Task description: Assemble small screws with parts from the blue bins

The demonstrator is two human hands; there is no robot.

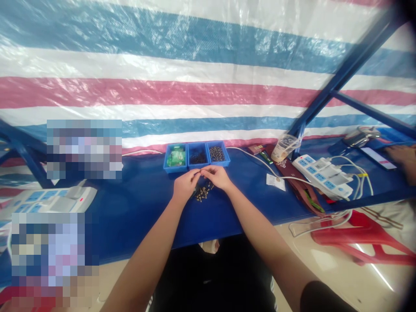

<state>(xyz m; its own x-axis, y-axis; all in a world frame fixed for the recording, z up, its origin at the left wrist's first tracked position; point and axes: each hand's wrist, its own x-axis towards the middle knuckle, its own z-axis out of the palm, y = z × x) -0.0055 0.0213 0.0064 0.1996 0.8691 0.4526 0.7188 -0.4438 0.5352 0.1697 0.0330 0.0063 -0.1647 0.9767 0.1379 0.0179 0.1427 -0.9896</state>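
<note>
Both hands meet fingertip to fingertip just in front of three joined blue bins. My left hand (187, 183) is closed in a pinch, and my right hand (218, 177) pinches against it; whatever lies between the fingertips is too small to make out. Below them on the blue table (139, 208) lies a small pile of brass-coloured, screw-like pieces (202, 193). The left bin holds green and clear pieces (177, 156), the middle one dark small parts (198, 157), the right one silvery small parts (216, 154).
To the right are a plastic cup (283, 149), a white packet (276, 182), a power strip (321, 175) with cables, and a phone (378, 158) near another person's hand (403, 158). Another power strip (78, 200) sits left. A red stool (364, 236) stands below right.
</note>
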